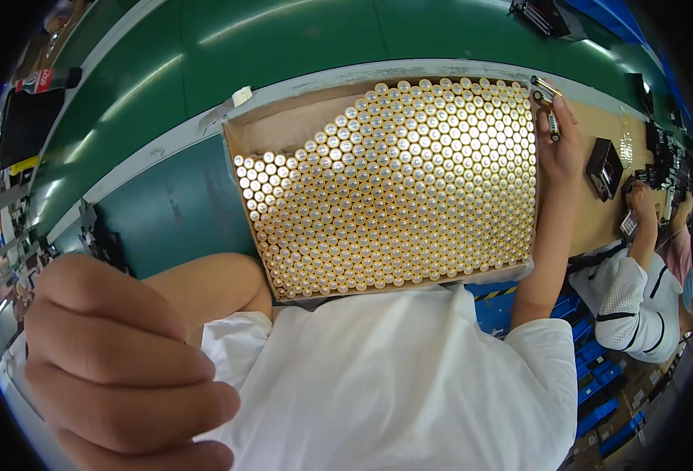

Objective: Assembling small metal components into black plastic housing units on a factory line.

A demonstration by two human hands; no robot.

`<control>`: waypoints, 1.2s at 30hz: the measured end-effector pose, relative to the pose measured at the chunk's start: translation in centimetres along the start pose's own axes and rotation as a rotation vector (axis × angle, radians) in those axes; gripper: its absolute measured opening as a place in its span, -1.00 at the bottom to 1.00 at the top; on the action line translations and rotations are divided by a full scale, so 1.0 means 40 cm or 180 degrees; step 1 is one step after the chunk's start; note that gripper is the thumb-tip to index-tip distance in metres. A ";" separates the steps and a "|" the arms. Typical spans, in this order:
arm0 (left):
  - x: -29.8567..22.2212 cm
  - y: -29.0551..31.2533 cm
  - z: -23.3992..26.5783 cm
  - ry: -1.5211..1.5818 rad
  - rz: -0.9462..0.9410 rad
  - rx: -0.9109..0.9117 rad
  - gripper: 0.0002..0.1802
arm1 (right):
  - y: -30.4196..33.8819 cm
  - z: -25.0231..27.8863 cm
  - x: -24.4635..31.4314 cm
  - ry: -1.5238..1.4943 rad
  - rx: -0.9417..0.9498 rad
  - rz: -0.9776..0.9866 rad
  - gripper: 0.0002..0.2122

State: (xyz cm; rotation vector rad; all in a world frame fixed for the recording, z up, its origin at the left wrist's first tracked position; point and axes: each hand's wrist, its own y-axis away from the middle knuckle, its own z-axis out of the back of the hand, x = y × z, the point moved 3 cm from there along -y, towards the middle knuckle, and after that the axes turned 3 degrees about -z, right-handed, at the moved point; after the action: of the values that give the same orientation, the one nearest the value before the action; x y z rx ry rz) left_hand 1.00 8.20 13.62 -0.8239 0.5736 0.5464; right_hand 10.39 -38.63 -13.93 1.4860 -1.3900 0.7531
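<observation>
A shallow cardboard box [298, 124] lies in front of me, packed with upright batteries [401, 188] whose silver ends face up. Bare cardboard shows at its far left corner. Beside the far right corner of the box, my right hand [566, 149] is closed around a few loose black-and-gold batteries [547, 88], which stick out past the fingers. My left hand [123, 361] is raised close to the camera at the lower left, its fingers curled into a fist. Whatever it may hold is hidden by the fingers.
A green conveyor belt [299, 35] runs beyond the box, edged by a pale rail. On the right, a black box [604, 169] rests on a tan surface, near a co-worker [637, 298] handling something. Blue bins [598, 385] stand low on the right. A bottle [48, 81] is far left.
</observation>
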 end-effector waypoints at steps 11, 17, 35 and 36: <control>0.007 0.032 -0.013 0.0576 -0.0441 -0.0364 -0.83 | 0.004 -0.048 -0.002 -0.0183 0.0034 0.0052 -0.65; 0.024 0.033 -0.015 0.0828 -0.0657 -0.0469 -0.84 | 0.015 -0.058 0.006 -0.0186 -0.0043 -0.0018 -0.64; 0.800 -0.391 -0.344 -0.1776 0.0386 0.1274 -0.38 | 0.009 -0.102 -0.004 -0.0316 -0.0118 -0.0056 -0.68; 0.813 -0.414 -0.394 -0.1712 0.0381 0.1196 -0.27 | 0.015 -0.086 -0.009 -0.0365 -0.0130 -0.0042 -0.68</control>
State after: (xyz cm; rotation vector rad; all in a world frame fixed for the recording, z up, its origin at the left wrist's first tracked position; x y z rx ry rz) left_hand 31.08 -6.39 -7.90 -0.2651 0.2158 0.7114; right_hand 10.29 -35.32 -12.83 1.5250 -1.4710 0.6359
